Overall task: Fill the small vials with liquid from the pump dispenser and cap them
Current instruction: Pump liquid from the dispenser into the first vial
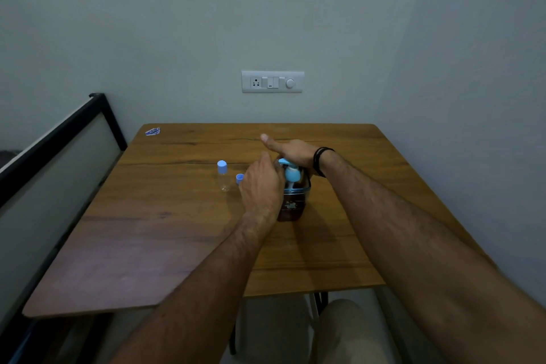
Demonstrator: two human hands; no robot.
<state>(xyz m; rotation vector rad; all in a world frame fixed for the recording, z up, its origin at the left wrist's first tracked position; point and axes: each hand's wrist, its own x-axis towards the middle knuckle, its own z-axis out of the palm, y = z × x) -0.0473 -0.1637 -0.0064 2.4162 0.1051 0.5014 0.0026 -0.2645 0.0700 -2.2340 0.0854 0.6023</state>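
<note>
A dark pump dispenser (292,201) with a light blue pump head (291,173) stands in the middle of the wooden table (177,230). My right hand (291,148) lies flat on top of the pump head, fingers stretched out. My left hand (261,186) is curled close against the dispenser's left side at the spout; whatever it holds is hidden behind it. A clear capped vial (223,176) with a blue cap stands upright to the left. A loose blue cap (239,178) lies between that vial and my left hand.
A small blue and white sticker (153,131) sits at the table's far left corner. A black-framed panel (59,139) runs along the left side. A switch and socket plate (272,81) is on the wall behind. My knee (342,331) shows below the front edge.
</note>
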